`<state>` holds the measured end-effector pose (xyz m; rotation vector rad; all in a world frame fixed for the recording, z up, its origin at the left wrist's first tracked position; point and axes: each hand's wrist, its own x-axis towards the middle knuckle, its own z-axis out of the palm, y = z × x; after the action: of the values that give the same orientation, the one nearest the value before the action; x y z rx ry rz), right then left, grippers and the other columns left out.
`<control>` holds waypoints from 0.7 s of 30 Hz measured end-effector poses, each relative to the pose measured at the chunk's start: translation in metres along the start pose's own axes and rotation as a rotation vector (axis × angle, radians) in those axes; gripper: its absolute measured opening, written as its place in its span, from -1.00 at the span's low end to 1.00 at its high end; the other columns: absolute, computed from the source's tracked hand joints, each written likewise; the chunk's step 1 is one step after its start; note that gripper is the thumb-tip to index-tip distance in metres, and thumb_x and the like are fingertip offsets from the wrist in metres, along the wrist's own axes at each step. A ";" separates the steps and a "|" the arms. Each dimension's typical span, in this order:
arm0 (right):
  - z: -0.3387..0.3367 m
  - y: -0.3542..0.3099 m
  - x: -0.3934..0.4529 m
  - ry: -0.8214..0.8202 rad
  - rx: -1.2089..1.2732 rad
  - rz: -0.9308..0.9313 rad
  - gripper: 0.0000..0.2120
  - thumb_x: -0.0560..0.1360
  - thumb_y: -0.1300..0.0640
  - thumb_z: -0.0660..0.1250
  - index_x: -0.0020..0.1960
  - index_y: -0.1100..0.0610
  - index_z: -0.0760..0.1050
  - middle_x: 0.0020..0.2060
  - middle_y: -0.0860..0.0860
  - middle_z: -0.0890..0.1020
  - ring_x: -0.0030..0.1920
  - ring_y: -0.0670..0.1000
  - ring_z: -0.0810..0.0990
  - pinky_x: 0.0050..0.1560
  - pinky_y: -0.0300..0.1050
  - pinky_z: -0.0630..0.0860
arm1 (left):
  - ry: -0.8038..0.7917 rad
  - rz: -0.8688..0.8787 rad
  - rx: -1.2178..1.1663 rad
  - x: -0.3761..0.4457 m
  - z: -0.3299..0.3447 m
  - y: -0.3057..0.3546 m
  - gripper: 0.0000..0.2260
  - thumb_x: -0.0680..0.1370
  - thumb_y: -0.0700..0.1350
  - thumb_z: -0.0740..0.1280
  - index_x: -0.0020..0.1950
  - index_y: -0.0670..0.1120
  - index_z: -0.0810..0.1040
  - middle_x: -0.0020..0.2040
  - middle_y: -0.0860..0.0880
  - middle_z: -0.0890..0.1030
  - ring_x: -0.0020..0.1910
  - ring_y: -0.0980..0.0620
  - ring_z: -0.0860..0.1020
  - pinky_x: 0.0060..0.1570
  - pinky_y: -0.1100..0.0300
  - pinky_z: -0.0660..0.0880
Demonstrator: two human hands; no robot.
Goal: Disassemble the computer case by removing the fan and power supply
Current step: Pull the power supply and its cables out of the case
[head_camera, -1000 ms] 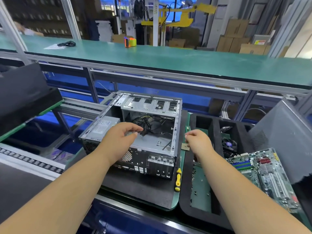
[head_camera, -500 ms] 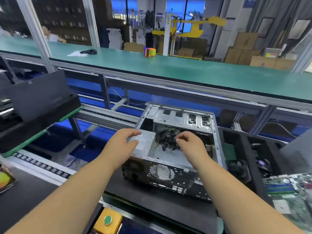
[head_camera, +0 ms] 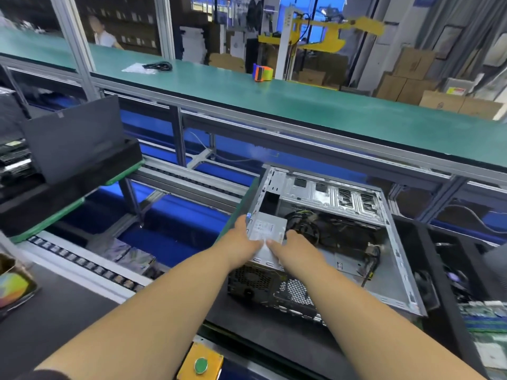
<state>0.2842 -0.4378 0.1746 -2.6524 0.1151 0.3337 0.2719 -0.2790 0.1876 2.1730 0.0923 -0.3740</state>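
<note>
At the near left corner of the open case (head_camera: 389, 242), both hands are on the power supply (head_camera: 267, 229): the left hand (head_camera: 241, 242) grasps its outer side, the right hand (head_camera: 295, 246) its inner side by the cable bundle (head_camera: 307, 229). Removing the supply looks to be the step in hand. Next it likely needs lifting free, with the cables trailing clear
</note>
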 end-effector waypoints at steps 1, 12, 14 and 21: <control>0.000 0.001 0.000 -0.012 0.002 0.000 -0.37 0.52 -0.34 0.15 0.36 0.11 0.34 0.27 0.08 0.51 0.18 0.14 0.54 0.15 0.06 0.50 | 0.000 0.006 -0.005 0.001 0.001 -0.002 -0.36 0.57 -0.02 0.31 0.56 0.06 0.04 0.29 -0.06 0.54 0.15 -0.07 0.54 0.01 0.17 0.41; -0.001 0.002 0.004 -0.124 0.057 -0.043 -0.48 0.61 -0.25 0.11 0.33 0.13 0.44 0.18 0.10 0.60 0.12 0.14 0.58 0.18 0.04 0.50 | -0.091 -0.022 0.012 0.000 -0.008 0.001 -0.29 0.57 -0.10 0.32 0.58 0.07 -0.05 0.26 -0.05 0.54 -0.01 0.02 0.53 -0.22 0.28 0.42; -0.001 0.003 0.004 -0.147 0.085 -0.049 -0.49 0.62 -0.23 0.10 0.30 0.15 0.46 0.18 0.12 0.60 0.15 0.15 0.57 0.22 0.04 0.47 | -0.092 -0.027 0.021 -0.001 -0.008 0.003 -0.28 0.58 -0.09 0.32 0.59 0.06 -0.07 0.29 -0.06 0.52 0.03 0.01 0.52 -0.18 0.29 0.42; -0.001 0.002 0.006 -0.146 0.107 -0.050 -0.47 0.64 -0.23 0.05 0.41 0.11 0.39 0.27 0.11 0.56 0.23 0.15 0.53 0.30 0.05 0.43 | -0.033 -0.029 -0.027 0.001 -0.002 0.004 -0.33 0.61 -0.06 0.30 0.58 0.09 -0.03 0.28 -0.07 0.53 0.00 -0.01 0.54 -0.17 0.24 0.44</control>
<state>0.2896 -0.4395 0.1730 -2.5112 0.0189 0.4893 0.2739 -0.2795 0.1917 2.1405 0.1101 -0.4221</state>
